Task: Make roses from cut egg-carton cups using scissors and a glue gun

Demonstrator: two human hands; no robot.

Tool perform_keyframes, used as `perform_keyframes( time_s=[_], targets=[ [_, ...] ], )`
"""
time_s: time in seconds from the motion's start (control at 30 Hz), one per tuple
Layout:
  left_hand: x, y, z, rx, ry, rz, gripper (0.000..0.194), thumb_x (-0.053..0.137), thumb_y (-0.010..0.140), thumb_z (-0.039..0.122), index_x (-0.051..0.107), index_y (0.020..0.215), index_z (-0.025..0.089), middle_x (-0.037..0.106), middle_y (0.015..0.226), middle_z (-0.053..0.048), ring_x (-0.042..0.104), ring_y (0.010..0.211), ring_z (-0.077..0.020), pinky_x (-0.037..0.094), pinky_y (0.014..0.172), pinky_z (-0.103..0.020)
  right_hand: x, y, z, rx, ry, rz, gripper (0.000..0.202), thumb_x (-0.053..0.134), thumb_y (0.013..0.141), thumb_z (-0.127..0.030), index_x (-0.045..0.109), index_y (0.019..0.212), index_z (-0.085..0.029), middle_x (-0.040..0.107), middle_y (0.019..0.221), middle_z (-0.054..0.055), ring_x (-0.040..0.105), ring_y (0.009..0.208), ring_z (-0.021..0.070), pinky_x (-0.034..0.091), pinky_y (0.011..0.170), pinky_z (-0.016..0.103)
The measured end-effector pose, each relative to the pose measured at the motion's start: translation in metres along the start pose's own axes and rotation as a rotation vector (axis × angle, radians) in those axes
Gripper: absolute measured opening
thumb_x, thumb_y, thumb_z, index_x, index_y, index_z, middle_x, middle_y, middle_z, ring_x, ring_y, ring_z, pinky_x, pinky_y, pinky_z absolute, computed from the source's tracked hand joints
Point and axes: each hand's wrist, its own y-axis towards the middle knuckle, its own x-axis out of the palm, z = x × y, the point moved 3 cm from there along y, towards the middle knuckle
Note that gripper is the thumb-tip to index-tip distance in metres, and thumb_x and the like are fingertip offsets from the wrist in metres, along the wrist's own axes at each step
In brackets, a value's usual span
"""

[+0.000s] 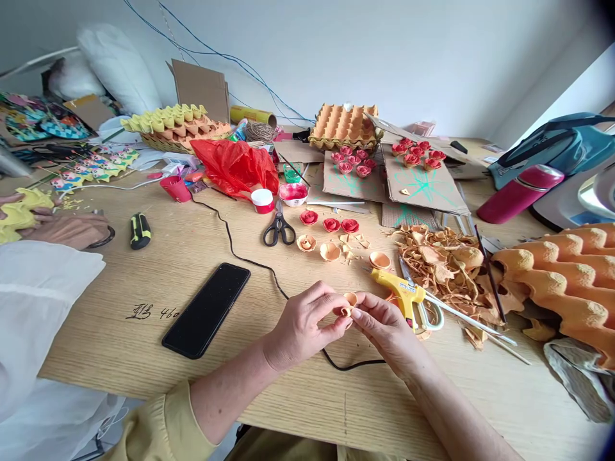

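My left hand (pixel 303 325) pinches a small rolled bud of orange egg-carton pulp (pixel 345 312) between thumb and forefinger. Right beside it, my right hand (pixel 391 333) grips a curved petal piece of the same pulp (pixel 352 299); whether the two pieces are joined I cannot tell. A yellow glue gun (pixel 398 288) lies just past my right hand, next to white-handled scissors (pixel 429 315). Beyond my fingers sit an orange pulp cup (pixel 380 260), a cup with petals inside (pixel 306 242) and red-painted pulp roses (pixel 331 225).
A black phone (pixel 206 310), black scissors (pixel 278 229) and a utility knife (pixel 139 230) lie to the left. Pulp scraps (pixel 439 262) and an egg tray (pixel 567 275) crowd the right. A cord runs under my hands. At far left is a co-worker's hand (pixel 72 229).
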Motion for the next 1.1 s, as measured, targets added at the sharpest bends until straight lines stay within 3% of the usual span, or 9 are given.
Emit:
perform_keyframes(
  time_s=[0.23,0.63,0.9,1.0,1.1],
  targets=[
    [0.0,-0.0009,-0.005,-0.083,-0.049,-0.02,0.02,0.073,0.084,0.019,0.066,0.103,0.019,0.063,0.089,-0.002,0.061,0.075,-0.0128,0.055,0.072,-0.025,-0.0018,0.0017,0.0024,0.007,0.049,-0.021,0.017,0.074,0.088,-0.039,0.077,0.098,-0.026,0.073,0.09,0.001,0.06,0.079,0.0123,0.046,0.081,0.027],
    [0.0015,-0.0022,-0.0015,-0.002,0.04,0.031,0.004,0.064,0.091,0.017,0.065,0.096,0.019,0.063,0.082,-0.002,0.064,0.072,-0.0122,0.055,0.069,-0.024,0.002,-0.0004,0.0012,0.011,0.01,-0.013,0.026,0.076,0.084,-0.046,0.075,0.094,-0.022,0.073,0.09,0.003,0.061,0.079,0.0153,0.047,0.08,0.029],
    [-0.0024,-0.0022,-0.0007,-0.034,-0.081,-0.023,0.014,0.064,0.094,0.022,0.067,0.107,0.02,0.064,0.087,-0.003,0.065,0.078,-0.0139,0.056,0.072,-0.026,0.0021,0.0008,0.0006,-0.011,0.071,-0.045,0.021,0.077,0.085,-0.042,0.072,0.098,-0.026,0.073,0.091,0.001,0.062,0.078,0.0142,0.048,0.078,0.028],
    [-0.0048,-0.0017,-0.0016,-0.035,-0.157,-0.034,0.027,0.06,0.097,0.027,0.063,0.123,0.023,0.066,0.096,-0.006,0.064,0.087,-0.017,0.057,0.076,-0.029,0.0014,-0.0005,-0.0008,-0.006,0.103,-0.026,0.023,0.077,0.084,-0.042,0.072,0.099,-0.025,0.073,0.091,0.002,0.064,0.081,0.0155,0.048,0.079,0.029],
    [-0.0056,-0.0006,-0.0053,-0.067,-0.213,-0.048,0.063,0.069,0.089,0.048,0.049,0.142,0.023,0.065,0.114,-0.012,0.062,0.098,-0.0232,0.058,0.076,-0.034,0.0005,-0.0022,-0.0022,0.015,0.148,-0.001,0.023,0.078,0.084,-0.042,0.073,0.099,-0.025,0.074,0.092,0.003,0.066,0.086,0.0171,0.05,0.078,0.03]
  ],
)
